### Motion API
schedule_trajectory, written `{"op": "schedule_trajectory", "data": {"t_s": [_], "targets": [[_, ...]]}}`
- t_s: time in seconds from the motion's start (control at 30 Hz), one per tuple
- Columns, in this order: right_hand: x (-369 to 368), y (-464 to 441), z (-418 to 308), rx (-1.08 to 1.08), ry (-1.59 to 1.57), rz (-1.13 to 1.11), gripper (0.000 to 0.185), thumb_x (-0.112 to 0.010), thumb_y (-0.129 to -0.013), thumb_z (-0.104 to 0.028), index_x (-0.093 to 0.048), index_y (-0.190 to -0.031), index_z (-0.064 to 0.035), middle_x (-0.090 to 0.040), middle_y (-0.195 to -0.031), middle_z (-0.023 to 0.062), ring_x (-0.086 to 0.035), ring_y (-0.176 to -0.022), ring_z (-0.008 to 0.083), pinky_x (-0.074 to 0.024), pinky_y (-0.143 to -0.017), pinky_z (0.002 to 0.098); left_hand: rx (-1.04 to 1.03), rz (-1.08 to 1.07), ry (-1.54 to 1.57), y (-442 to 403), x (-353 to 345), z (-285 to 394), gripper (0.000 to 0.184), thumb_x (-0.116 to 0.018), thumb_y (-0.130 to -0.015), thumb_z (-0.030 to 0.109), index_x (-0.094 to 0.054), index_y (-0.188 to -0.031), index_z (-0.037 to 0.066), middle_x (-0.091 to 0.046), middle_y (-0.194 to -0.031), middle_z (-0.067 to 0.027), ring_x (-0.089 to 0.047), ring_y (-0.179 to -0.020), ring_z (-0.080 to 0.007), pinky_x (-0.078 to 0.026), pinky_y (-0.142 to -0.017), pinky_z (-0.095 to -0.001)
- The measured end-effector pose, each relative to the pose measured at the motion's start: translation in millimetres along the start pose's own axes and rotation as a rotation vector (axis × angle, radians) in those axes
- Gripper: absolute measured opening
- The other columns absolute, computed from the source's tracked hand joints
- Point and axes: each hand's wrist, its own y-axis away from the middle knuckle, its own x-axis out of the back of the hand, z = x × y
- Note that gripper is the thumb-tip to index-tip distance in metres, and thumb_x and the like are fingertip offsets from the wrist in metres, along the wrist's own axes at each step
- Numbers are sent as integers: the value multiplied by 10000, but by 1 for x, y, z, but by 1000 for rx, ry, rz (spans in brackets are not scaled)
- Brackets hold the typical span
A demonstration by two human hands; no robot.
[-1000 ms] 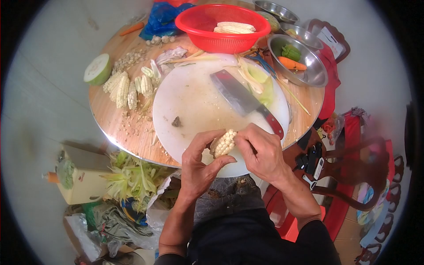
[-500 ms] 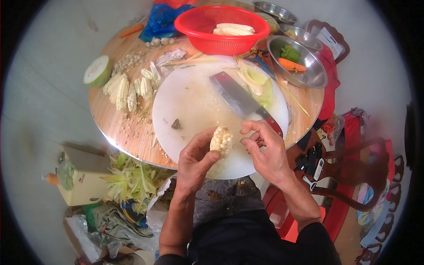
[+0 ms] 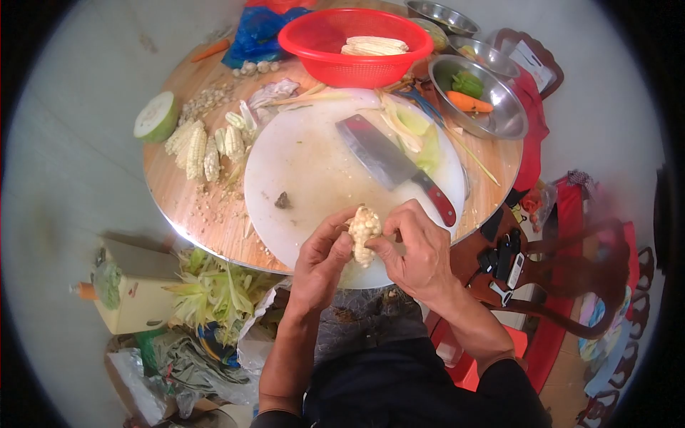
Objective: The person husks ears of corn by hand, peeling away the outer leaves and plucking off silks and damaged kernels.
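Observation:
A short piece of pale corn cob [image 3: 364,232] is held up over the near part of the round white cutting board [image 3: 285,171]. My left hand [image 3: 322,257] grips it from the left, thumb and fingers closed around its side. From the right, my right hand [image 3: 419,250] pinches at the cob's kernels with thumb and bent forefinger. Beyond both hands, a cleaver [image 3: 382,153] with a dark red handle lies flat on the board. A small dark scrap [image 3: 283,200] rests left of the cob. Pale green husks [image 3: 414,128] lie at the board's far right.
A red colander [image 3: 353,68] with peeled corn stands at the back. Steel bowls [image 3: 510,118] are at right, one holding a carrot and green pepper. Corn pieces [image 3: 196,153], a cut gourd [image 3: 156,117] and garlic lie left. Husks [image 3: 225,292] fill a bag below the table edge.
My right hand has moved left and closed in on the corn cob, from being apart with fingers curled. The cob is turned slightly and sits a little lower in my left hand.

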Motion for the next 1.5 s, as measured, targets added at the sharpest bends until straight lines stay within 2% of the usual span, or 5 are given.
{"op": "schedule_trajectory", "data": {"t_s": [0.17, 0.57, 0.97, 1.27, 1.5], "targets": [[-2, -4, 8, 99, 205, 7, 172, -690, -912, -59, -544, -833, -11, -586, -771, 139, -601, -628, 331, -465, -525, 416, -17, -29, -196, 1, -1, 3, 461, -545, -1068, 177, -465, -1484, -7, -625, -1302, -102, -597, -1176, -174, -469, -1006, -323], [4, 6, 10, -164, -66, -39, 123, -649, -966, -120, -580, -958, -19, -622, -769, 184, -652, -677, 371, -518, -623, 405, 76, -83, 316, -4, 4, -2, 529, -500, -1084, 245, -382, -1538, 0, -614, -1330, -181, -640, -1192, -307, -531, -998, -481], [-13, 13, -10, -161, -3, -207, 660, -824, -838, -246, -504, -1349, 20, -655, -1169, 221, -660, -1082, 407, -543, -902, 440, 8, 193, 180, -3, -7, -9, 299, -608, -1046, 176, -685, -1201, -67, -723, -1106, -116, -685, -1005, -177, -551, -906, -317], [-17, 19, -9, -148, -233, -161, 646, -759, -863, -94, -466, -1428, 17, -629, -1304, 232, -654, -1187, 345, -532, -983, 401, -116, 281, 51, -3, -5, -8, 224, -676, -1008, 180, -729, -1050, -33, -749, -989, -102, -682, -880, -133, -542, -768, -274], [0, 17, 12, -443, -1006, -276, 632, -668, -945, -90, -377, -1481, 76, -573, -1419, 224, -623, -1254, 302, -449, -1112, 405, -57, 391, -52, -1, 2, 19, 152, -693, -981, 134, -712, -1049, 0, -742, -1007, -91, -700, -963, -175, -569, -868, -326]]}}
